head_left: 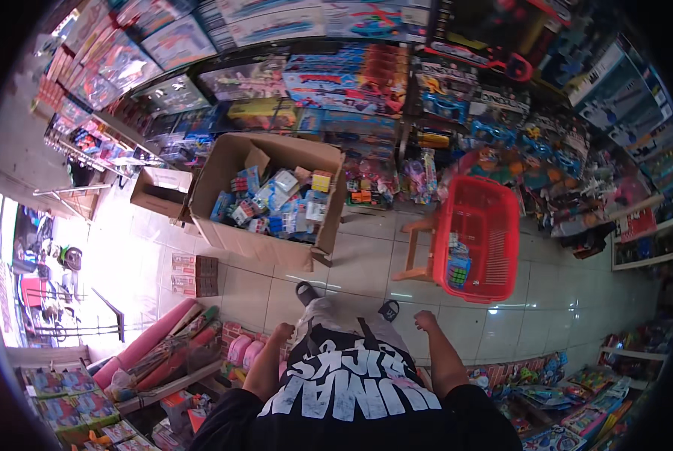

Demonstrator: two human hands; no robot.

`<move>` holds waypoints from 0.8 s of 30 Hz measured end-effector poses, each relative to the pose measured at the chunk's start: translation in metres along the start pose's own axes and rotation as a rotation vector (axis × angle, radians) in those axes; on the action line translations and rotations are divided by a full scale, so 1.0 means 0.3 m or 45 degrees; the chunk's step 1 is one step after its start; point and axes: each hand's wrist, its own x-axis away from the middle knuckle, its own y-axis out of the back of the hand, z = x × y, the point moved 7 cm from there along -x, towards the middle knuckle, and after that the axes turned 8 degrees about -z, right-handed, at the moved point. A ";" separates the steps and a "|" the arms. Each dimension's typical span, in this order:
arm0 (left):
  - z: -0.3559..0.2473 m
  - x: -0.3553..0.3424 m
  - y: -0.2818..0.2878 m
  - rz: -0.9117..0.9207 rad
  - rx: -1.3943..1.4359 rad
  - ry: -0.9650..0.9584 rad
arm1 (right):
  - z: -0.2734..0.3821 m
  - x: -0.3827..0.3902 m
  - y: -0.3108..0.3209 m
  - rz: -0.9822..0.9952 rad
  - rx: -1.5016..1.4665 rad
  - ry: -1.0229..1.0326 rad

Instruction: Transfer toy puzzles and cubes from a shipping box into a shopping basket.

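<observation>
My left hand [282, 331] hangs beside my left hip with its fingers curled in; nothing shows in it. On the other side, my right hand [425, 321] hangs below the red basket, its fingers closed and nothing seen in them. Neither hand touches anything. The red plastic basket [504, 284] rests on a wooden stool [412, 272], ahead and to the right. A packaged puzzle cube [459, 276] lies among a few packs at its near left end. Ahead and left stands a large open cardboard box [257, 252], filled with several jumbled toy packs [280, 192].
Shelves of boxed toys [344, 79] line the far side. A smaller open carton [160, 201] stands left of the large box, and a flat printed carton [194, 275] lies on the tiles. Pink rolls [148, 338] lie at the near left. Low toy displays [562, 398] are behind me.
</observation>
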 end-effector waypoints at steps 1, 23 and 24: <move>0.047 0.011 0.035 -0.014 0.007 0.009 | 0.072 0.008 0.020 0.008 0.004 0.015; 0.023 0.193 1.318 -1.149 0.837 -0.351 | 1.224 0.069 0.528 -1.558 -1.125 0.056; -0.068 0.249 1.423 -1.264 0.782 -0.429 | 1.384 0.089 0.612 -1.588 -1.098 0.137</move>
